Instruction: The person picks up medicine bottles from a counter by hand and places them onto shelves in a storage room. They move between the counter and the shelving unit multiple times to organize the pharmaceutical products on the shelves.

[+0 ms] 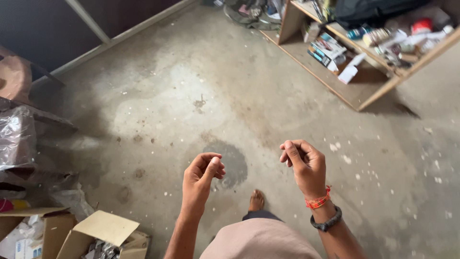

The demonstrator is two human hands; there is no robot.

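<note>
Closest to camera: a pinkish-beige clothed knee (261, 240), with one bare foot (256, 200) on the concrete floor (182, 86) beyond it.

Left hand (201, 175): raised over the floor, forearm rising from the lower edge of the view, palm side turned inward. Fingers curled, thumb (213, 168) pressed along the forefinger. Grip clenched in a loose pinch; whether anything is between the fingers is too small to tell.

Right hand (304, 163): raised at about the same height, well apart from the left. Fingers bent toward the palm, thumb across them. Grip likewise closed; no object can be made out in it. Wrist carries an orange-red thread (318, 200) and a dark band (327, 221) just below it.

Progress, as a judgement: both hands are in mid-air with nothing clearly held, and neither is touching any item in the room; no finished or half-finished piece of work shows. If a fine thing such as a thread runs between the hands, it cannot be seen.

Surroundings:
- Open cardboard box (103, 235), lower left, nearest item to the left hand, flaps up, contents unclear.
- Crumpled clear plastic sheet (14, 136), left edge.
- Wooden shelf (364, 62), upper right, crowded with small packets, boxes and bottles.
- Dark round stain (235, 165) on the floor between the hands.
</note>
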